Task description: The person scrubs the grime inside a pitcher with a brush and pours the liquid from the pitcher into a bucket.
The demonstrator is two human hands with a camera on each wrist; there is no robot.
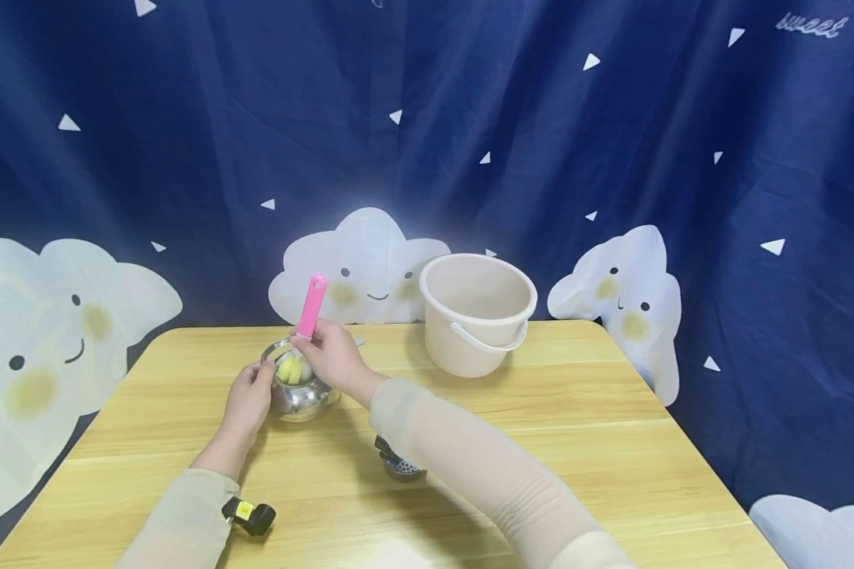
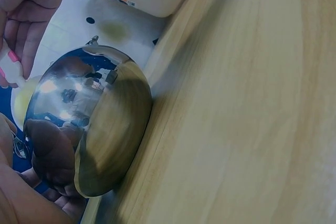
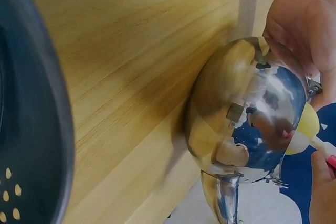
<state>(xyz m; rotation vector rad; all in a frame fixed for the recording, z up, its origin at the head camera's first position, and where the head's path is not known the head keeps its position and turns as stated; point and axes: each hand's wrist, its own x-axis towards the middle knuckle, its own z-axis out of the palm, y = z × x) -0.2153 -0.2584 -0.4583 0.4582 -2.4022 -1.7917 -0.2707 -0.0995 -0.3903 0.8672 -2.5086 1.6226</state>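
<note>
A shiny round steel kettle (image 1: 304, 401) stands on the far left of the table, its spout (image 3: 223, 198) pointing away to the right and its top uncovered. My left hand (image 1: 249, 395) grips the kettle's left side near the rim. From above, my right hand (image 1: 336, 359) pinches the pink handle (image 1: 313, 304) of a sponge brush. Its yellow-and-white sponge head (image 1: 293, 368) sits in the kettle's mouth, and the lower part is hidden inside. Both wrist views show the kettle's mirror-like wall between the hands.
A beige bucket (image 1: 467, 348) with a white carrying handle stands at the back of the wooden table (image 1: 576, 442). Under my right forearm lies a dark perforated strainer (image 1: 402, 468), partly covered by the sleeve. A blue curtain (image 1: 427, 118) with clouds hangs behind.
</note>
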